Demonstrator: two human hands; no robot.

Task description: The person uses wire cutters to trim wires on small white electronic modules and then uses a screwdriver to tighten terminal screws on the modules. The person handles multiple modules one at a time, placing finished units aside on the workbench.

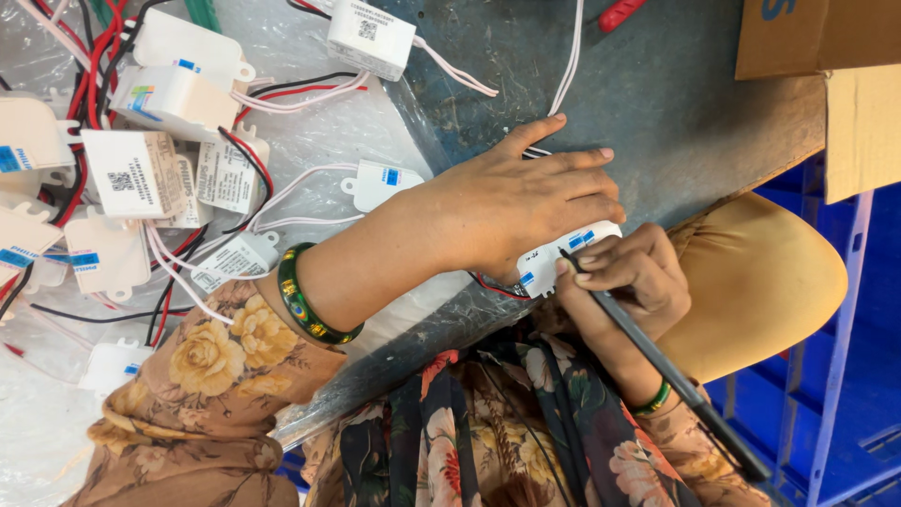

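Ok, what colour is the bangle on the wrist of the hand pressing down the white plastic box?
Green with gold trim, clearest in the head view.
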